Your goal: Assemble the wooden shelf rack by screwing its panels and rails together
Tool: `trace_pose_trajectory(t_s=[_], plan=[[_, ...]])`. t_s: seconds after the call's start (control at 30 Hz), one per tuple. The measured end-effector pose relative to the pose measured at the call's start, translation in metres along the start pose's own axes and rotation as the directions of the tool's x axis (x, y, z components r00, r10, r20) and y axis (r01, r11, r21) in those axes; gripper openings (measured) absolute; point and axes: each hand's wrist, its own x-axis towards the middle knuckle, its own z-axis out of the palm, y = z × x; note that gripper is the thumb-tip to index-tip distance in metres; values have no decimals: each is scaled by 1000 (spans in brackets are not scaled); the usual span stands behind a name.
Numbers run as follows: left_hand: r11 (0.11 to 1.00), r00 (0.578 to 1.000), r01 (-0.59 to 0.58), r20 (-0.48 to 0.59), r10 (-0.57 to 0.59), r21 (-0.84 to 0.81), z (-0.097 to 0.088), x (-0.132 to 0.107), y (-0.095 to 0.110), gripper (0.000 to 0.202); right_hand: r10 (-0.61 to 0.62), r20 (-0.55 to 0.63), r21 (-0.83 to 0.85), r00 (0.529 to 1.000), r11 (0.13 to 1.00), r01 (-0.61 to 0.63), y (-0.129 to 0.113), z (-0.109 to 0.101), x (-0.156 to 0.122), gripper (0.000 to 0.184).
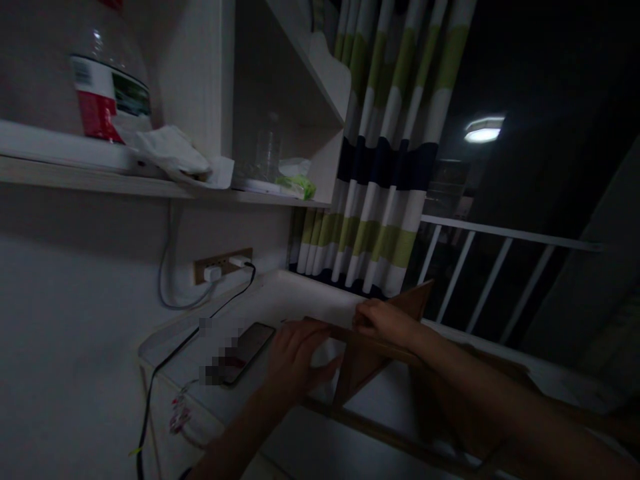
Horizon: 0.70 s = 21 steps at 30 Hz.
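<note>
A brown wooden frame [380, 433] with long rails and slanted panels lies across the white desk [273, 293]. My left hand [297, 353] is curved around its near left end. The fingers rest on the end of the upper rail and the thumb is beside an upright. My right hand [377, 320] is closed above the same rail, in front of a slanted wooden panel [416, 300]. Whatever its fingers hold is too dark and hidden to make out. My right forearm covers part of the frame.
A phone [255, 340] lies left of my left hand, near a beaded charm [179, 417]. A black cable [175, 350] runs from the wall socket [223, 265] over the desk edge. Overhead, a shelf [190, 190] holds a bottle [107, 87]. A curtain [380, 213] and white railing [500, 232] stand behind.
</note>
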Motion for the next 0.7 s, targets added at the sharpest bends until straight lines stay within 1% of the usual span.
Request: trace_pose_trajectory(t_s=[0.03, 0.07, 0.1, 0.13, 0.17, 0.2, 0.27, 0.33, 0.4, 0.43, 0.47, 0.53, 0.57, 0.63, 0.7], plan=[[999, 999, 36, 7, -36, -1, -4, -16, 6, 15, 4, -4, 3, 1000, 1000, -4, 0, 0, 1, 11], [999, 998, 53, 36, -53, -3, -8, -34, 12, 11, 7, -6, 6, 1000, 1000, -7, 1, 1, 1, 11], [995, 989, 95, 117, -94, -2, -10, -53, 19, 10, 8, -8, 10, 1000, 1000, -8, 1, 1, 2, 12], [987, 962, 155, 220, -159, 39, -11, -72, 25, 11, 8, -9, 13, 1000, 1000, -7, 1, 2, 2, 12], [977, 917, 201, 337, -214, 73, -10, -90, 30, 13, 7, -8, 17, 1000, 1000, -7, 2, 2, 3, 13], [956, 851, 259, 435, -294, 140, -9, -105, 35, 15, 7, -7, 20, 1000, 1000, -7, 2, 1, 3, 13], [908, 716, 319, 558, -419, 273, -3, -126, 43, 18, 7, -4, 24, 1000, 1000, -7, 2, 1, 4, 14], [876, 583, 354, 655, -480, 327, 3, -132, 49, 19, 9, 4, 26, 1000, 1000, -9, 2, -1, 4, 14], [855, 463, 386, 728, -505, 347, 10, -128, 54, 18, 14, 12, 27, 1000, 1000, -14, 1, -2, 3, 14], [845, 419, 397, 748, -515, 359, 13, -124, 56, 19, 17, 15, 27, 1000, 999, -17, 1, -2, 3, 14], [835, 384, 406, 760, -525, 372, 16, -121, 58, 20, 20, 17, 26, 1000, 999, -20, 0, -2, 2, 14], [817, 328, 421, 774, -542, 393, 20, -116, 62, 22, 26, 20, 23, 999, 999, -26, 0, -2, 2, 14], [810, 312, 429, 776, -548, 400, 22, -114, 63, 23, 27, 21, 21, 999, 999, -28, 1, -1, 2, 13], [792, 300, 447, 764, -571, 416, 24, -113, 65, 24, 26, 25, 17, 999, 999, -27, 2, 0, 2, 14], [779, 305, 461, 748, -589, 426, 26, -113, 66, 25, 23, 30, 15, 999, 1000, -24, 4, 1, 2, 13]])
